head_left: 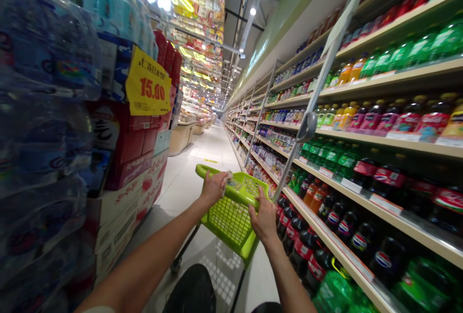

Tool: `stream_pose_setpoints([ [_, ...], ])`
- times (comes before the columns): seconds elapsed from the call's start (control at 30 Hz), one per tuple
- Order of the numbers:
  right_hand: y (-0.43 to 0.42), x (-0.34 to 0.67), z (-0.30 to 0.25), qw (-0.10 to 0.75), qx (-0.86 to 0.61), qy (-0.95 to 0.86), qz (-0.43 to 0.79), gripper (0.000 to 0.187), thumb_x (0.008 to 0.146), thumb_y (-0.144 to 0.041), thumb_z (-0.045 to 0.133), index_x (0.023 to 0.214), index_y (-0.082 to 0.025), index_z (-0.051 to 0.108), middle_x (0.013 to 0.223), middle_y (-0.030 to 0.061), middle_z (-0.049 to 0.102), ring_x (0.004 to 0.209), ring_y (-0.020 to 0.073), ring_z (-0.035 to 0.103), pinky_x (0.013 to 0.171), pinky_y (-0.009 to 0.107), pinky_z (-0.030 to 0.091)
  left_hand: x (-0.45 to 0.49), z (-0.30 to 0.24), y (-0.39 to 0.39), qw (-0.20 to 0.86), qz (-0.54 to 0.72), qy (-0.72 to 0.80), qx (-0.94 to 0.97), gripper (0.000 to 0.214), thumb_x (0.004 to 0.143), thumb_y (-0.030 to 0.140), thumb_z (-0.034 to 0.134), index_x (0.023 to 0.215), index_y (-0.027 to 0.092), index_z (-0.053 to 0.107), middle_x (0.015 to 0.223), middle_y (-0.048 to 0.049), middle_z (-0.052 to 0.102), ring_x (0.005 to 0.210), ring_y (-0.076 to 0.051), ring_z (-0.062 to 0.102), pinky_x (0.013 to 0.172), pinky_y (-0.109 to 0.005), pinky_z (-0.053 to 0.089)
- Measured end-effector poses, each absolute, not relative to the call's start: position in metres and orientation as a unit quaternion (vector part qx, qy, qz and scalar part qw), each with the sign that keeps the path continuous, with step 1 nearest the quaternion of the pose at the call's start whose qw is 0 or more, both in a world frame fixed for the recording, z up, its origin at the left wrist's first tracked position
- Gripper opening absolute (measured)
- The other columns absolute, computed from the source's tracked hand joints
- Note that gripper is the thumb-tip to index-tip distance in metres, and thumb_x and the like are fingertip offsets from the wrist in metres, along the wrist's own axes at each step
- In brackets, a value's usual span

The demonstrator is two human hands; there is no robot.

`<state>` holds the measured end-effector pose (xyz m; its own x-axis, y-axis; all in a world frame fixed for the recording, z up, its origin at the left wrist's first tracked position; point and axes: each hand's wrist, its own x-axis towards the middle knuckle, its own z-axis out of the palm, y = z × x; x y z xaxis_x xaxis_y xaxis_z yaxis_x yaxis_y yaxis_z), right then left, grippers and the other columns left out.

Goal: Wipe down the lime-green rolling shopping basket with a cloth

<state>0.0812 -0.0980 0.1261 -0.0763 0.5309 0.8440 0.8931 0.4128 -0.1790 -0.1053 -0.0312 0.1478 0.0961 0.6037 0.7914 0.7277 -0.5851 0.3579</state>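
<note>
A lime-green plastic shopping cart stands in front of me, tilted in the view. My left hand is wrapped round the left part of its handle. By those fingers is a small whitish, crumpled-looking thing that I cannot make out. At the handle's right end, my right hand grips with thumb and fingers on either side of the bar. Grid walls form the basket; little of its inside shows, and I cannot tell what it holds.
Shelves of soda and juice bottles run close along the right. On the left rise shrink-wrapped bottles and stacked cartons with a yellow price sign. A pale tiled aisle stretches ahead past display counters.
</note>
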Motion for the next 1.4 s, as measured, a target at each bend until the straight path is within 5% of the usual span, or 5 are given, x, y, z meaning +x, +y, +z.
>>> stream_pose_setpoints([
  [0.13, -0.098, 0.083, 0.122, 0.479, -0.487, -0.707, -0.184, 0.052, 0.081, -0.025, 0.038, 0.131, -0.014, 0.030, 0.092, 0.0074, 0.063, 0.086, 0.0209, 0.055, 0.082, 0.041, 0.036, -0.071, 0.139, -0.050, 0.059, -0.487, -0.307, -0.815, 0.035, 0.078, 0.013, 0.039, 0.110, 0.015, 0.054, 0.112, -0.0085, 0.060, 0.106, -0.017, 0.053, 0.092, -0.035, 0.042],
  [0.5, -0.105, 0.079, 0.119, 0.507, -0.484, -0.686, -0.198, 0.048, 0.083, -0.024, 0.034, 0.130, -0.016, 0.030, 0.092, 0.0053, 0.063, 0.091, 0.0194, 0.054, 0.092, 0.044, 0.027, -0.127, 0.156, -0.032, 0.058, -0.478, -0.509, -0.713, 0.033, 0.079, 0.011, 0.038, 0.106, 0.017, 0.055, 0.110, -0.0093, 0.061, 0.102, -0.023, 0.056, 0.102, -0.058, 0.012],
  [0.77, -0.103, 0.086, 0.119, 0.506, -0.480, -0.691, -0.190, 0.045, 0.084, -0.025, 0.033, 0.127, -0.015, 0.035, 0.091, 0.0054, 0.065, 0.088, 0.0194, 0.056, 0.092, 0.044, 0.028, -0.079, 0.148, -0.062, 0.082, -0.418, -0.326, -0.844, 0.035, 0.080, 0.017, 0.042, 0.113, 0.024, 0.051, 0.119, -0.0028, 0.056, 0.108, -0.018, 0.052, 0.106, -0.052, -0.002],
  [0.97, -0.109, 0.100, 0.118, 0.523, -0.489, -0.677, -0.169, 0.042, 0.084, -0.028, 0.032, 0.124, -0.016, 0.039, 0.089, 0.0040, 0.066, 0.090, 0.0195, 0.055, 0.091, 0.043, 0.029, -0.138, 0.152, -0.032, 0.074, -0.473, -0.504, -0.718, 0.033, 0.079, 0.013, 0.038, 0.106, 0.021, 0.055, 0.111, -0.0067, 0.061, 0.099, -0.022, 0.057, 0.102, -0.058, 0.004],
  [1.4, -0.125, 0.158, 0.111, 0.558, -0.538, -0.603, -0.189, 0.042, 0.083, -0.034, 0.030, 0.114, -0.014, 0.050, 0.080, 0.0046, 0.068, 0.087, 0.0220, 0.054, 0.087, 0.040, 0.032, -0.121, 0.144, -0.053, 0.070, -0.452, -0.441, -0.772, 0.032, 0.080, 0.017, 0.039, 0.108, 0.022, 0.054, 0.115, -0.0059, 0.059, 0.105, -0.020, 0.055, 0.104, -0.055, 0.001],
])
